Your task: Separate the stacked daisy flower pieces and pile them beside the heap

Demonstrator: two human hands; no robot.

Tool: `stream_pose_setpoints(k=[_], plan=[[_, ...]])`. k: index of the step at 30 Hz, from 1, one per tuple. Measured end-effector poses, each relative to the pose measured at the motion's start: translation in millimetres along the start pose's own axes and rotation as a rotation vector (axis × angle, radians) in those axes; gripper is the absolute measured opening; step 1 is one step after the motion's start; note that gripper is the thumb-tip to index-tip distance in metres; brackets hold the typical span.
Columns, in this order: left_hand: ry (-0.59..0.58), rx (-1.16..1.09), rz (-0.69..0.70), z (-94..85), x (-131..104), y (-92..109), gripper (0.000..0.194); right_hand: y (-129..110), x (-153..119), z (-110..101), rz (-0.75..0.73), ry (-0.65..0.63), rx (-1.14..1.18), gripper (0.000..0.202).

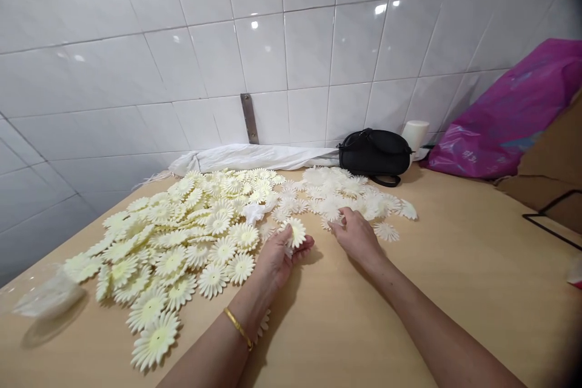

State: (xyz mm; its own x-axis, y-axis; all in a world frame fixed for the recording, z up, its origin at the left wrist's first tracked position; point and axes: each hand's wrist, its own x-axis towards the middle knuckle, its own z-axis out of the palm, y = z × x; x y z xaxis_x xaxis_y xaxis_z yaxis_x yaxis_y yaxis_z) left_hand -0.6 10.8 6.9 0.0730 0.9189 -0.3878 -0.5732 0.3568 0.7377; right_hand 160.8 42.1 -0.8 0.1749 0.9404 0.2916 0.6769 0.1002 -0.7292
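Observation:
My left hand, with a gold bangle on the wrist, holds a pale yellow-white flower piece between thumb and fingers. To its left spreads a large heap of similar yellow-centred flower pieces. My right hand is at the front edge of a pile of thin, translucent white flower pieces. Its thumb and index finger are pinched together at one of these pieces; how firmly it is gripped is hard to make out. A crumpled white scrap lies between the two piles.
Along the tiled wall lie a white cloth bundle, a black pouch and a white cylinder. At the right are a purple bag and a cardboard box. A clear plastic container stands at the left on the wooden table.

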Motion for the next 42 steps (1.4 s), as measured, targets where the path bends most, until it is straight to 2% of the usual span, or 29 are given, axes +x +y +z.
stream_pose_setpoints(k=[2,3,5,8,9,11,14,18,24,27,29,32,36,39,42], plan=[[0.008,-0.045,0.008,0.9,-0.5,0.1,0.018,-4.1,-3.9,0.2,-0.107,0.121,-0.090,0.020],[0.008,-0.077,0.006,0.9,-0.5,0.9,0.018,-7.7,-6.9,1.1,-0.147,0.117,-0.060,0.019],[-0.011,-0.156,-0.003,1.2,-0.4,2.5,0.019,-16.4,-14.5,4.6,-0.190,-0.038,0.116,0.020],[-0.075,-0.246,-0.007,4.1,-1.8,2.6,0.022,-28.8,-27.0,12.3,-0.120,-0.458,0.546,0.024],[-0.095,-0.262,-0.004,5.8,-2.6,1.8,0.024,-31.8,-30.6,14.7,-0.072,-0.558,0.675,0.026],[-0.128,-0.281,-0.009,9.6,-4.3,-0.5,0.027,-36.0,-35.7,18.2,0.027,-0.648,0.865,0.032],[-0.162,-0.289,-0.047,13.5,-6.6,-2.8,0.028,-38.8,-38.8,19.7,0.162,-0.672,1.001,0.032],[-0.157,-0.297,-0.051,13.6,-7.7,-2.1,0.024,-39.8,-39.7,20.0,0.215,-0.646,0.989,0.029],[-0.196,-0.294,-0.035,8.8,-4.8,-1.8,0.023,-35.0,-37.8,25.2,0.081,-0.601,0.888,0.016],[-0.190,-0.268,-0.015,2.6,-0.5,2.7,0.022,-24.2,-28.6,23.9,0.006,-0.448,0.681,0.009],[-0.102,-0.250,0.045,-2.0,2.9,7.4,0.018,-13.9,-18.9,21.0,0.002,-0.319,0.557,0.010],[0.023,-0.163,0.127,-6.4,6.2,11.6,0.016,0.4,-4.7,15.8,0.101,-0.238,0.527,0.009],[-0.048,-0.009,0.117,-5.4,4.5,7.4,0.012,9.0,5.0,8.3,0.175,-0.196,0.414,0.007],[-0.087,0.009,0.043,-2.8,1.0,3.0,0.011,10.3,7.4,3.1,0.073,-0.054,0.173,0.008],[-0.094,-0.023,-0.011,-1.5,-0.7,1.5,0.010,10.3,8.0,1.6,-0.029,0.079,0.131,0.013]])
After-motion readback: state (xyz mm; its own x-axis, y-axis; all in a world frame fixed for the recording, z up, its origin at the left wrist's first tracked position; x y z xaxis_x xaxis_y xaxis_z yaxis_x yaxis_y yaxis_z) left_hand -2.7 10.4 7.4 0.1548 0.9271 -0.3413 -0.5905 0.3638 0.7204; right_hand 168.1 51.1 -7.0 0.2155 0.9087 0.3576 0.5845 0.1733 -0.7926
